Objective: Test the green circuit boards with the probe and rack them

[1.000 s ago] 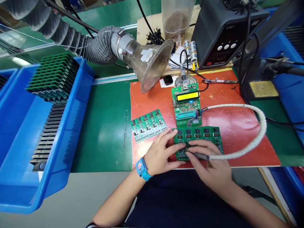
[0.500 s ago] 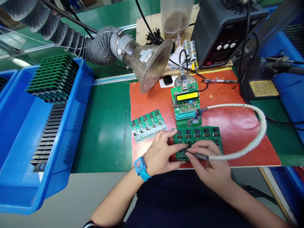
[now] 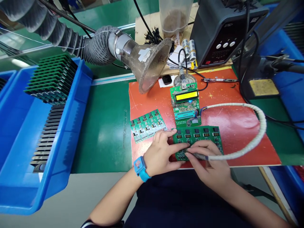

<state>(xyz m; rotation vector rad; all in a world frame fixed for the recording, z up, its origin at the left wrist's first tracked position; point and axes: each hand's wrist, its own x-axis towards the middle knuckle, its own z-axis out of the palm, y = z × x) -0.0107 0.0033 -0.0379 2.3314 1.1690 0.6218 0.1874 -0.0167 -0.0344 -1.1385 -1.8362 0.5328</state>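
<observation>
A green circuit board (image 3: 206, 135) with a row of small digit displays lies flat on the red mat. My left hand (image 3: 160, 152), a blue wrist strap behind it, grips the board's left end: one fingertip at the upper corner, the thumb by the lower edge, the index finger across its face. In my right hand (image 3: 211, 161) is a dark probe (image 3: 199, 155) on a white-wrapped cable (image 3: 257, 139), pinched between thumb and fingers. Its tip is down at the board's left part, hidden by my fingers. Behind stands a programmer board (image 3: 186, 107) with a lit yellow screen.
Left of my hands lies a second circuit board (image 3: 148, 125). A fume extractor funnel (image 3: 152, 63) overhangs the mat's back edge. The blue bin (image 3: 51, 171) at left holds a rack of upright boards (image 3: 51, 77). At back right stands a dark soldering station (image 3: 220, 38).
The view shifts very slightly. Both hands, the probe and the boards stay where they were.
</observation>
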